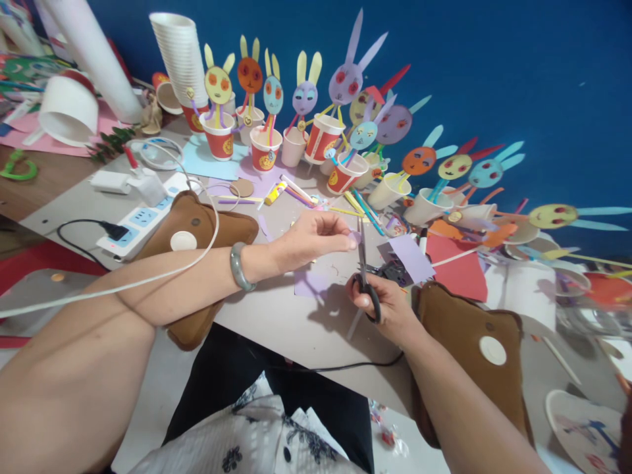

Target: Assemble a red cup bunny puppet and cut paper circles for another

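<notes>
My left hand (pixel 316 238) pinches a small lilac paper piece (pixel 354 237) above the grey table (pixel 276 316). A grey bangle (pixel 239 266) sits on that wrist. My right hand (pixel 382 304) grips black-handled scissors (pixel 364 270), fingers through the loops, blades pointing up at the paper piece. Lilac paper sheets (pixel 412 257) and a red sheet (pixel 457 270) lie just beyond the hands. My forearms rest on two brown cushions, one at the left (pixel 197 227) and one at the right (pixel 469 342).
Paper cups with rabbit-eared paper faces (pixel 306 125) stand in a curved row at the back. A stack of white cups (pixel 178 56), a white power strip (pixel 135 220) with cables, loose straws (pixel 363 209), a glue stick (pixel 275 193) and a paper plate (pixel 587 431) are around.
</notes>
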`<action>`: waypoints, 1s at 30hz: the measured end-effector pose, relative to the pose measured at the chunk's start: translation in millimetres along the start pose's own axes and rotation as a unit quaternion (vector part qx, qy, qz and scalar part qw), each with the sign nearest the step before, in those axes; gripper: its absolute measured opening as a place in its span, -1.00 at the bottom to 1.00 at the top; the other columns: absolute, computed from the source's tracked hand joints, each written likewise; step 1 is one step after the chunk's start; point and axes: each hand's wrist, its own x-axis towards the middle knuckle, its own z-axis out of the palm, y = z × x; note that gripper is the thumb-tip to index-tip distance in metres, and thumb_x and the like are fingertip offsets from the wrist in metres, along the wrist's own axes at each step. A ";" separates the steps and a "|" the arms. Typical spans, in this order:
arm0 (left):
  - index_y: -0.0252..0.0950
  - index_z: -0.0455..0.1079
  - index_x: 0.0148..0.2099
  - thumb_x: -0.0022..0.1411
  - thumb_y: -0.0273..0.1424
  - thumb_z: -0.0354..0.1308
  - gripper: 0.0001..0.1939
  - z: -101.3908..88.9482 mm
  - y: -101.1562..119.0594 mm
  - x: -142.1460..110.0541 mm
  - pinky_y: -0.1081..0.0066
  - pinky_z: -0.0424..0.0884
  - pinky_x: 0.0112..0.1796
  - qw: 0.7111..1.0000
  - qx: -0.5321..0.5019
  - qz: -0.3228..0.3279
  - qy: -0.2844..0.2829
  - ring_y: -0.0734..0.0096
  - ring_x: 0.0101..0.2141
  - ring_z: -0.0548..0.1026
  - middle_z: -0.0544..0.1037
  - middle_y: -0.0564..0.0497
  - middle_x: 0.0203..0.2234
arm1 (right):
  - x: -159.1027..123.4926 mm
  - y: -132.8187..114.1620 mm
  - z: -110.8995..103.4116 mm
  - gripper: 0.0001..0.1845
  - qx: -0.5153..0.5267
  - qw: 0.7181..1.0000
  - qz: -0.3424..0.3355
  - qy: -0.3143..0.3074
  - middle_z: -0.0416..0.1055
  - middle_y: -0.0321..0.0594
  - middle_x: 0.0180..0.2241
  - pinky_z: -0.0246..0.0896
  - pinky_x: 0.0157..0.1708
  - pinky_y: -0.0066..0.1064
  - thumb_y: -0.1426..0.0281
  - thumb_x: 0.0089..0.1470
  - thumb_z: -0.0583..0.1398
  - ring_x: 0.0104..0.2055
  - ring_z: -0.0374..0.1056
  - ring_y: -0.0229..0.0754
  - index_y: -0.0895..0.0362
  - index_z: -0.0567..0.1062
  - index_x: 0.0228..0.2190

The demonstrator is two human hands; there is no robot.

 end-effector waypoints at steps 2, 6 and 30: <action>-0.30 0.37 -0.42 0.04 -0.19 0.47 -0.62 0.2 -0.1 -0.2 0.43 0.24 -0.40 1.000 0.005 -0.006 0.005 0.57 -0.46 0.30 0.38 0.11 -0.53 | 0.2 -1.1 -0.1 -0.23 -0.001 1.000 0.004 -0.002 0.27 -0.32 -0.59 0.01 -0.45 -0.35 -0.38 -0.08 0.28 -0.52 0.10 -0.26 0.09 0.34 -0.61; -0.29 0.35 -0.43 0.03 -0.20 0.47 -0.62 0.9 0.8 -0.6 0.43 0.20 -0.42 1.000 0.003 -0.007 0.009 0.57 -0.47 0.28 0.36 0.12 -0.53 | 0.7 -3.0 -0.1 -0.22 -0.001 1.000 0.007 -0.002 0.27 -0.32 -0.59 0.01 -0.45 -0.35 -0.38 -0.08 0.27 -0.52 0.09 -0.26 0.09 0.34 -0.61; -0.30 0.33 -0.45 0.01 -0.27 0.43 -0.67 4.0 10.2 -2.9 0.47 0.20 -0.44 1.000 0.000 0.002 0.029 0.59 -0.47 0.27 0.35 0.12 -0.54 | -0.1 -1.0 -0.1 -0.22 -0.015 1.000 0.003 0.000 0.27 -0.32 -0.59 0.03 -0.46 -0.35 -0.40 -0.07 0.25 -0.52 0.10 -0.25 0.09 0.33 -0.60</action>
